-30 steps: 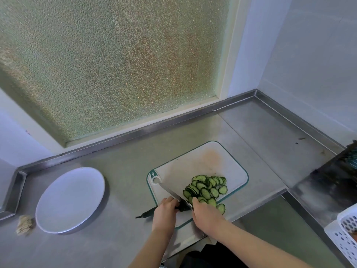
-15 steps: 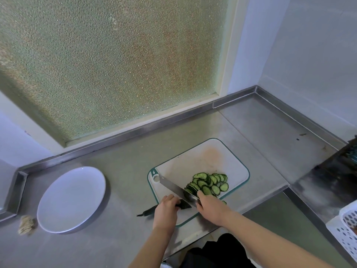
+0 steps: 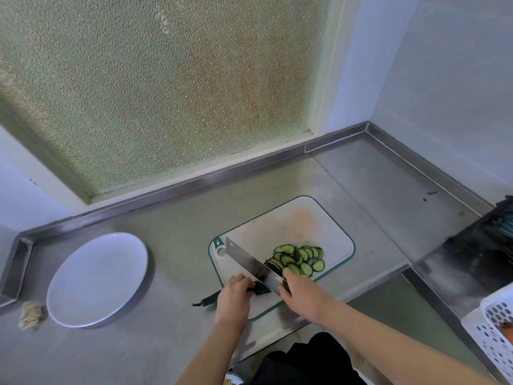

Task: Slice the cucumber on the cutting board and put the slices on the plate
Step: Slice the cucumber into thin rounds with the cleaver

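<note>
A white cutting board (image 3: 280,223) with a green rim lies on the steel counter. On its right half sits a pile of several thin cucumber slices (image 3: 301,258). My left hand (image 3: 234,297) grips the dark cucumber end piece (image 3: 260,289), whose thin stem pokes out to the left past the board. My right hand (image 3: 302,298) is closed on the handle of a cleaver (image 3: 245,261). Its broad blade stands raised and tilted between the end piece and the slices. An empty white plate (image 3: 97,279) rests on the counter to the far left.
A beige scrubbing pad (image 3: 30,315) lies left of the plate. A dark rack (image 3: 497,232) and a white perforated basket (image 3: 494,332) stand at the right. The counter's front edge runs just below the board, and a steel upstand lines the back.
The cleaver blade has risen and tilted, so its flat side now shows. Both hands stay at the board's near edge.
</note>
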A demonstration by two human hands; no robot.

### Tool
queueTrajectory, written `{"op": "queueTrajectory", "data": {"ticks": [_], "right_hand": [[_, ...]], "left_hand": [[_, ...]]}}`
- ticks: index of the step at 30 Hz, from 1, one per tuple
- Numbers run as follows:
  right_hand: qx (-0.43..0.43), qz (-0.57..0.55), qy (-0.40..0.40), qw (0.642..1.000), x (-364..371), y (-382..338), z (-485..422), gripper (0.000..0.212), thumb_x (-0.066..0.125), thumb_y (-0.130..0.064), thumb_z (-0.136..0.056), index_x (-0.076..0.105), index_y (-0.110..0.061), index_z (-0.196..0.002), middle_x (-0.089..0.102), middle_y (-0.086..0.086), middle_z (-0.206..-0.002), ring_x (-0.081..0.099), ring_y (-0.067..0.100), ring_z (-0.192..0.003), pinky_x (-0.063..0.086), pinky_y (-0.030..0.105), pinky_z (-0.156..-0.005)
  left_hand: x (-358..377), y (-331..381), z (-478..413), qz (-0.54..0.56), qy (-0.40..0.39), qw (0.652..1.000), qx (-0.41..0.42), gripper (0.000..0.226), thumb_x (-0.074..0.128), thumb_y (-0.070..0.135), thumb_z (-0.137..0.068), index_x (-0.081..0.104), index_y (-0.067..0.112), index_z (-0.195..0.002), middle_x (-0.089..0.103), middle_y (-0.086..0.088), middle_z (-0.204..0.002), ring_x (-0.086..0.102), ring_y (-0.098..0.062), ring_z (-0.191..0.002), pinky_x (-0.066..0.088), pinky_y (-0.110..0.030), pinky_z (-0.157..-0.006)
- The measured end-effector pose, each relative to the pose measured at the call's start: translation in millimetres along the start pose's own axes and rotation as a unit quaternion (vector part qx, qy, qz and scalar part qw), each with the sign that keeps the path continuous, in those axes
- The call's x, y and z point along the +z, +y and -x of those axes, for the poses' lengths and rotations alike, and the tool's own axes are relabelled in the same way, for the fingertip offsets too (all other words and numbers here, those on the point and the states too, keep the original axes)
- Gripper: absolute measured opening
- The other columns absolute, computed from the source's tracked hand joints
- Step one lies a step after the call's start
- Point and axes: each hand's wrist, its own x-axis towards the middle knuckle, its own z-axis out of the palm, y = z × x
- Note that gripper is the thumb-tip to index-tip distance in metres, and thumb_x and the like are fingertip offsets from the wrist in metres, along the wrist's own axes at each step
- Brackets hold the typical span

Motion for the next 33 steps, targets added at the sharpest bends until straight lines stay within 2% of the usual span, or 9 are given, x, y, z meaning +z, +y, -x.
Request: {"op": "queueTrajectory", "data": {"ticks": [5,12,16,18,21,27,29,31,33], "right_hand": [[-0.007,0.028,-0.003,1.0,1,1,8,0.012,0.037,-0.026,-0.099,0.033,-0.016,-0.092,0.049,0.006,-0.079,0.045,0.023,-0.068,0.044,0.041,-0.066],[-0.003,0.027,-0.005,1.0,1,5,12,0.013,0.036,-0.025,-0.099,0.036,-0.014,-0.093,0.05,0.007,-0.08,0.046,0.023,-0.068,0.042,0.041,-0.066],[-0.001,0.052,-0.013,0.999,0,2,10,0.012,0.035,-0.024,-0.099,0.037,-0.012,-0.098,0.051,0.008,-0.083,0.047,0.025,-0.071,0.044,0.042,-0.067],[-0.005,0.058,-0.018,0.998,-1,-1,8,0.01,0.034,-0.022,-0.099,0.035,-0.013,-0.095,0.049,0.006,-0.078,0.046,0.025,-0.071,0.041,0.038,-0.063],[-0.006,0.05,-0.019,0.999,-2,-1,5,0.01,0.034,-0.02,-0.098,0.033,-0.014,-0.091,0.039,-0.001,-0.066,0.044,0.024,-0.068,0.029,0.031,-0.05],[0.008,0.057,-0.031,0.998,0,-10,-1,0.01,0.035,-0.02,-0.098,0.031,-0.013,-0.092,0.036,-0.001,-0.066,0.044,0.024,-0.072,0.027,0.03,-0.05],[0.016,0.071,-0.036,0.997,1,-16,-4,0.009,0.035,-0.019,-0.099,0.03,-0.013,-0.094,0.042,0.003,-0.071,0.045,0.025,-0.074,0.033,0.031,-0.055],[0.024,0.065,-0.039,0.997,4,-19,-7,0.007,0.035,-0.018,-0.099,0.033,-0.012,-0.096,0.053,0.013,-0.086,0.051,0.028,-0.077,0.034,0.032,-0.061],[0.029,0.047,-0.037,0.998,8,-18,-11,0.012,0.035,-0.018,-0.098,0.039,-0.008,-0.104,0.06,0.019,-0.1,0.055,0.03,-0.081,0.033,0.033,-0.061]], "left_hand": [[0,-1,0,0.005,0.003,1.0,-0.002,0.015,0.065,0.004,-0.075,0.067,0.007,-0.09,0.064,-0.004,-0.092,0.055,-0.022,-0.092,0.042,-0.03,-0.07],[1,0,0,0.009,0.012,1.0,0.005,0.008,0.065,0.0,-0.073,0.067,0.004,-0.08,0.064,-0.008,-0.085,0.056,-0.025,-0.086,0.04,-0.03,-0.064],[1,1,0,-0.001,0.005,1.0,0.003,0.01,0.062,0.002,-0.076,0.067,0.005,-0.085,0.064,-0.007,-0.09,0.055,-0.023,-0.09,0.037,-0.026,-0.066],[0,1,0,-0.007,-0.006,1.0,-0.001,0.011,0.061,0.004,-0.078,0.066,0.006,-0.088,0.063,-0.006,-0.093,0.053,-0.022,-0.094,0.034,-0.024,-0.067],[1,1,-1,-0.014,-0.014,1.0,-0.007,0.014,0.06,0.005,-0.079,0.065,0.006,-0.092,0.062,-0.004,-0.097,0.052,-0.021,-0.097,0.035,-0.025,-0.069],[2,1,0,-0.021,-0.016,1.0,-0.004,0.015,0.06,0.006,-0.079,0.065,0.008,-0.094,0.062,-0.002,-0.099,0.052,-0.019,-0.098,0.037,-0.025,-0.069],[2,1,0,-0.022,-0.013,1.0,0.0,0.016,0.06,0.006,-0.079,0.065,0.008,-0.094,0.062,-0.002,-0.098,0.052,-0.018,-0.098,0.038,-0.025,-0.069],[3,0,1,-0.019,-0.009,1.0,0.004,0.017,0.061,0.004,-0.077,0.066,0.009,-0.093,0.063,-0.002,-0.097,0.053,-0.019,-0.096,0.039,-0.027,-0.068],[3,-1,1,-0.011,-0.005,1.0,0.006,0.018,0.062,0.002,-0.075,0.066,0.009,-0.091,0.064,-0.003,-0.095,0.054,-0.021,-0.094,0.04,-0.029,-0.067]]}}
